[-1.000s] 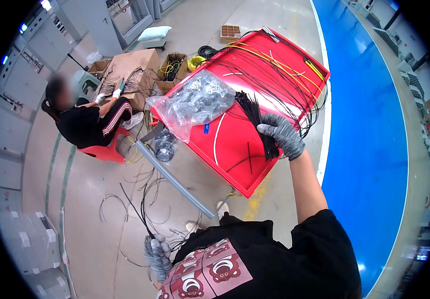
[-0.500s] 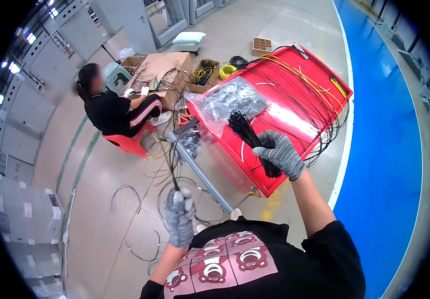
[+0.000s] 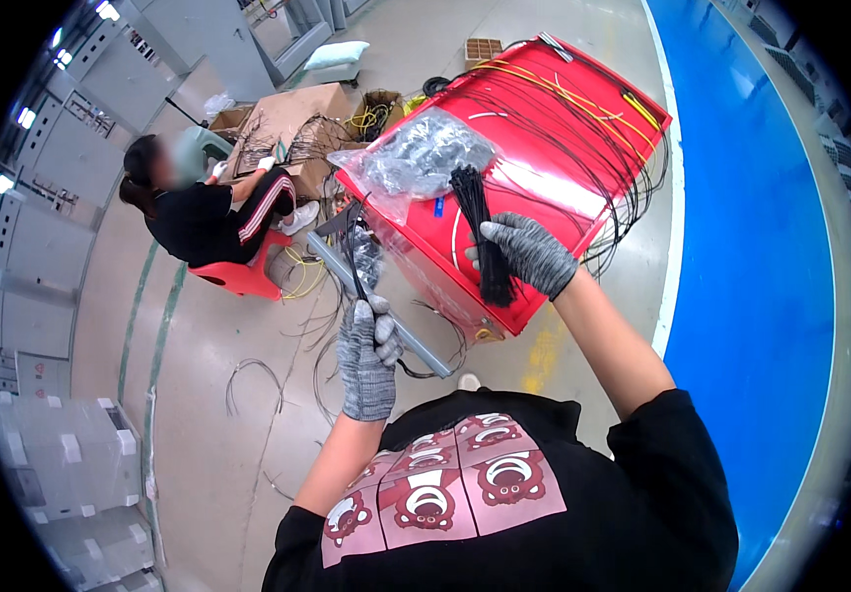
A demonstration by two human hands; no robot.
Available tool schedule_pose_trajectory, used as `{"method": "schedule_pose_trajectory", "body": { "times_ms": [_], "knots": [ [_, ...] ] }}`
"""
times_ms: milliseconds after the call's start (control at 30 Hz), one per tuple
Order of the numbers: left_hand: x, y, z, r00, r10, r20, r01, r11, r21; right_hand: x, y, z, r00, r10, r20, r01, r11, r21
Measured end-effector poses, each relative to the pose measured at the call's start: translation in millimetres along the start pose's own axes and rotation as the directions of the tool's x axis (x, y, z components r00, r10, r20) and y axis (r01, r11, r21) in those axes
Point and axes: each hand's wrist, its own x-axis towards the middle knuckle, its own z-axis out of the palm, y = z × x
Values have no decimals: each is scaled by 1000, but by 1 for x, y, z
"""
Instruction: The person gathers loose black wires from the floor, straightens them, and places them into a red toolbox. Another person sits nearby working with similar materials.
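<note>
My right hand (image 3: 529,255), in a grey knit glove, is closed around a thick bundle of black cable ties (image 3: 471,197). The bundle stands nearly upright over the near edge of a red panel-topped table (image 3: 414,235). Lower and to the left, my gloved left hand (image 3: 366,357) is closed on several thin black wires (image 3: 352,252) that run up and away from it. A clear plastic bag (image 3: 425,153) lies on the red top beyond the bundle. Long black and yellow wires (image 3: 554,91) stretch across its far side.
A grey metal bar (image 3: 414,342) slants beside my left hand. At the left, a co-worker (image 3: 204,217) in white gloves sits on a red stool (image 3: 238,278) by a wire-covered cardboard box (image 3: 297,104). Loose wires (image 3: 256,370) lie on the floor; wrapped stacks (image 3: 61,454) stand left.
My left hand has moved up and right in the picture with the wires. The cable tie bundle has turned more upright in my right hand. The whole view has shifted.
</note>
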Motion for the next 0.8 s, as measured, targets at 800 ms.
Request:
{"method": "schedule_pose_trajectory", "body": {
  "times_ms": [800],
  "knots": [
    [7,-33,29,984,-141,-105,171,903,394,1,28,-18,966,-82,247,2,952,308]
  ]
}}
